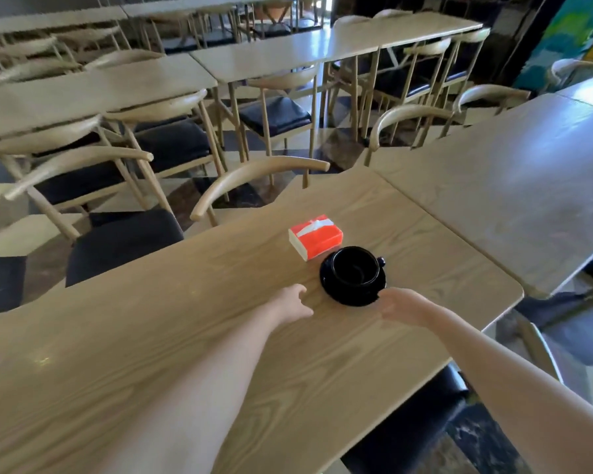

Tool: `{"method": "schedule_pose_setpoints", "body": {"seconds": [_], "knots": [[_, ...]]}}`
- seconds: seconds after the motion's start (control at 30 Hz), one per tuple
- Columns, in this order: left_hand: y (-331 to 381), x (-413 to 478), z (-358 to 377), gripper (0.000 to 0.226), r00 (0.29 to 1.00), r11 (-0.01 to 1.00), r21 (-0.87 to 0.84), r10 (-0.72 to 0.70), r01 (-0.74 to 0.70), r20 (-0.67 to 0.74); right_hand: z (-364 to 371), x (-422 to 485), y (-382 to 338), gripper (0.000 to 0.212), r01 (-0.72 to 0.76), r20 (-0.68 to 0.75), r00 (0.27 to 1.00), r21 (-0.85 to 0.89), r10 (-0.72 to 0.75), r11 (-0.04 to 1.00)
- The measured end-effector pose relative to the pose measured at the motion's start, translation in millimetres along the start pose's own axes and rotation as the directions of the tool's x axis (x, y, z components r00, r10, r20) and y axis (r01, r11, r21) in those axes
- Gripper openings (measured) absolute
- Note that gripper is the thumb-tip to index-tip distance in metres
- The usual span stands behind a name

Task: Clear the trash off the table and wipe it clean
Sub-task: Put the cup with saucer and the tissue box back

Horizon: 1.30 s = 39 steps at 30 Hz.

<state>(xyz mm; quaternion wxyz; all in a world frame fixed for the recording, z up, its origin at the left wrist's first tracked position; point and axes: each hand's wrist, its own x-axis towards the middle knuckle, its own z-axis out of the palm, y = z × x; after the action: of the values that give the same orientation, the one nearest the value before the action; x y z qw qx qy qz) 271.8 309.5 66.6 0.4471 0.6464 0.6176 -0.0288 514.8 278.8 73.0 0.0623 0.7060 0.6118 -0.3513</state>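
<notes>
A black cup (355,268) stands on a black saucer (343,293) on the wooden table (185,319). Just behind it lies a red and white tissue box (315,236). My left hand (293,302) rests low over the table, a little left of the saucer, fingers loosely curled and holding nothing. My right hand (403,307) is at the saucer's near right rim; whether its fingers touch or grip the rim I cannot tell.
A second wooden table (510,186) adjoins on the right. Chairs with dark seats (124,241) stand along the table's far side, and one dark seat (418,425) is at the near right. More tables and chairs fill the room behind.
</notes>
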Motion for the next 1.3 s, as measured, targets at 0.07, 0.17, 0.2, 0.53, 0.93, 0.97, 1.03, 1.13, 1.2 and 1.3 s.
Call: {"method": "schedule_pose_setpoints", "body": {"seconds": [0.07,0.17,0.2,0.53,0.93,0.97,1.03,1.13,1.2,1.3], "knots": [[7,18,7,0.066,1.000,0.998,-0.058,-0.009,0.008,-0.008,-1,9,7,0.048,-0.035,-0.031,0.999,0.020,0.035,0.999],[17,43,18,0.071,0.999,0.988,-0.151,-0.031,0.025,-0.038,-2,28,15,0.039,-0.059,-0.090,0.994,0.053,0.063,0.997],[20,51,21,0.073,0.998,0.985,-0.170,-0.046,0.037,-0.053,-1,35,19,0.039,-0.072,-0.102,0.991,0.114,0.083,0.991],[40,107,27,0.050,0.988,0.928,-0.360,-0.136,0.101,-0.075,1,115,35,0.032,-0.102,-0.077,0.979,0.610,0.187,0.786],[30,142,35,0.056,0.977,0.891,-0.444,-0.171,0.098,-0.129,-1,138,40,0.038,-0.118,-0.013,0.982,0.733,0.187,0.670],[30,140,35,0.058,0.978,0.883,-0.460,-0.173,0.099,-0.120,-1,137,39,0.037,-0.114,-0.013,0.983,0.739,0.184,0.664],[30,137,34,0.060,0.977,0.870,-0.483,-0.178,0.100,-0.120,-1,135,38,0.037,-0.105,-0.024,0.983,0.746,0.184,0.657],[28,130,36,0.054,0.970,0.839,-0.535,-0.198,0.094,-0.139,0,131,34,0.037,-0.089,-0.042,0.983,0.735,0.176,0.672],[23,122,34,0.054,0.971,0.821,-0.563,-0.202,0.097,-0.128,4,128,29,0.041,-0.077,-0.045,0.986,0.730,0.161,0.679],[8,109,27,0.053,0.973,0.808,-0.584,-0.189,0.079,-0.129,10,125,16,0.044,-0.053,-0.044,0.991,0.735,0.126,0.675]]}}
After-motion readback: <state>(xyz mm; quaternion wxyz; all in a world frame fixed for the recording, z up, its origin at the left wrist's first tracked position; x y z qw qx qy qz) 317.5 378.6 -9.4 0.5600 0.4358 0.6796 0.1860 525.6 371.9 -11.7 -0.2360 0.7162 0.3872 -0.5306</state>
